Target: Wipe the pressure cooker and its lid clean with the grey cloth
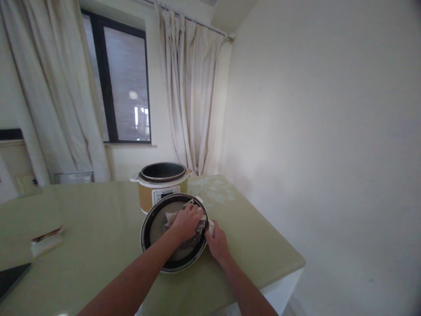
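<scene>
A round pot lid (157,224), its grey inner face and black ring turned toward me, is held tilted over the table. My left hand (187,223) presses a crumpled pale cloth (171,218) against the inside of the lid, fingers bent over it. At the lid's right edge, my right hand (217,242) grips the rim by a white part, fingers closed. Just behind the lid stands an electric cooker (145,197), white and gold-brown, with its top uncovered and a dark inner pot (163,170) visible. The lid covers part of the cooker's front panel.
Everything rests on a glossy pale green table (105,228). To the left lie a small white packet (46,243) and a dark flat object (12,277). A bare wall (329,145) borders the table on the right; curtains (194,87) and a window (128,83) are behind.
</scene>
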Motion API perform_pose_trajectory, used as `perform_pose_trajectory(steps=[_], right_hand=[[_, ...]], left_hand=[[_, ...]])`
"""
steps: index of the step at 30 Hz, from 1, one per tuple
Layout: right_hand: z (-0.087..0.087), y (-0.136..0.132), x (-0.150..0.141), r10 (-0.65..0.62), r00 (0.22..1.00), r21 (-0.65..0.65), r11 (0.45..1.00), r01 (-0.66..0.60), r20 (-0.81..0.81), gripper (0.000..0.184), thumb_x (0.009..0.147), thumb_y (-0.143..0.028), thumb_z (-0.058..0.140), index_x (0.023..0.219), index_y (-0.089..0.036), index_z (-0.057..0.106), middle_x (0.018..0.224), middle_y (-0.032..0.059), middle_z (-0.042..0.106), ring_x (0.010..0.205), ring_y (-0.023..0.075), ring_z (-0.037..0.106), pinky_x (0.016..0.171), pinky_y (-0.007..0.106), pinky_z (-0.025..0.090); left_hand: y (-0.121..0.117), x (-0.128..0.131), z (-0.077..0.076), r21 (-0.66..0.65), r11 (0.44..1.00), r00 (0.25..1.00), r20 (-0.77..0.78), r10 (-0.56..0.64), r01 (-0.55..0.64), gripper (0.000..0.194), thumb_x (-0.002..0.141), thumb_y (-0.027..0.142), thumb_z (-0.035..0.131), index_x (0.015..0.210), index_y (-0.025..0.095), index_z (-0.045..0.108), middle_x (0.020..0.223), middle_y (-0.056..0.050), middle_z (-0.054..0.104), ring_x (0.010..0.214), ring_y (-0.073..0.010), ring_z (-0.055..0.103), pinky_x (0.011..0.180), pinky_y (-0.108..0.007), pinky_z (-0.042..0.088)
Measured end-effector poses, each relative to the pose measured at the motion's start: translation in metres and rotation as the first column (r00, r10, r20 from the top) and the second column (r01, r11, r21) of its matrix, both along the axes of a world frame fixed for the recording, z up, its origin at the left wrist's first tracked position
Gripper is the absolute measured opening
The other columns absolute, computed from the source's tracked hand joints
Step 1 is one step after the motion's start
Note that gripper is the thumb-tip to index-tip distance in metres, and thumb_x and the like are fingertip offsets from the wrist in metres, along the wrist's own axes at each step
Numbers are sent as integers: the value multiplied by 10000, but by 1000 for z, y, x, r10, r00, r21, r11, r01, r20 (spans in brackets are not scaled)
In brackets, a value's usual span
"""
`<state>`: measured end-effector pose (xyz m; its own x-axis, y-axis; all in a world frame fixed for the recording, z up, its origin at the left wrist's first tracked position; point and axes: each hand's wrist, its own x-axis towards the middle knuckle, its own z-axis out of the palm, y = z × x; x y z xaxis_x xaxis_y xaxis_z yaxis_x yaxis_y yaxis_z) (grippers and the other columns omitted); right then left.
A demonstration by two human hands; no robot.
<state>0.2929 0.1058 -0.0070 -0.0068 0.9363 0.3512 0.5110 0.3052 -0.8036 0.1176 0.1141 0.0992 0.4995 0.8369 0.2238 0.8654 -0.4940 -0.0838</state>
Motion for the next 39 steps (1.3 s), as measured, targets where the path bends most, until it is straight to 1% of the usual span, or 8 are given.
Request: perform_pose_trajectory(steps=[7,10,13,16,18,25,31,39], right_hand=[[3,0,-2,49,999,-10,999,-49,19,430,938,-527,488,1131,-184,660,925,81,771,845,271,704,764,344,517],[4,0,-2,58,998,-15,998,-57,18,435,939,-527,502,1151,-185,669,945,85,777,857,270,710,756,335,511],[5,0,-2,49,999,-20,999,-48,19,421,933,-516,513,1152,-199,681,966,83,781,878,274,713,777,337,511],[5,0,-3,40,999,-15,999,-39,32,414,930,-498,513,1158,-199,685,977,87,782,881,279,714,790,344,515],[5,0,-4,24,999,0,1000,-24,48,417,931,-489,509,1174,-198,682,970,87,781,871,279,712,783,344,515],[5,-4,-5,-24,995,18,1000,23,100,444,935,-488,491,1219,-192,662,945,84,779,843,277,718,768,343,502],[8,-5,-4,-29,995,19,999,28,96,452,950,-486,461,1209,-178,667,943,90,779,845,273,718,756,333,489],[7,-4,-3,-37,995,7,999,37,95,452,931,-487,459,1194,-176,655,912,81,767,849,269,718,761,330,481]], left_hand=[[-11,-34,9,-99,986,990,69,-126,132,288,798,196,633,1072,258,694,1227,-88,691,1272,-330,574,1073,-470,511],[-26,-54,12,-173,977,992,44,-122,128,359,768,228,678,1121,283,713,1253,-75,698,1291,-326,583,1131,-481,458],[-45,-75,11,-183,983,1000,4,-17,17,419,775,358,715,1192,317,706,1370,-83,659,1318,-376,563,1100,-573,446],[-61,-91,8,-161,984,997,-5,76,-76,730,698,498,798,1391,365,612,1576,-93,516,1450,-437,438,1160,-656,341],[-65,-95,5,-166,980,994,-23,111,-113,868,666,454,826,1482,385,535,1641,-86,447,1469,-430,424,1180,-636,322],[-48,-86,-4,53,974,967,-120,227,-222,768,781,40,605,1459,398,564,1579,-50,527,1304,-365,544,1049,-545,442],[-30,-81,-8,194,928,940,-63,335,-318,671,854,47,557,1450,356,593,1535,-105,550,1234,-381,523,935,-533,475],[-34,-77,-7,175,926,937,-41,348,-336,704,846,58,580,1480,362,564,1573,-112,507,1269,-393,488,958,-553,470]])
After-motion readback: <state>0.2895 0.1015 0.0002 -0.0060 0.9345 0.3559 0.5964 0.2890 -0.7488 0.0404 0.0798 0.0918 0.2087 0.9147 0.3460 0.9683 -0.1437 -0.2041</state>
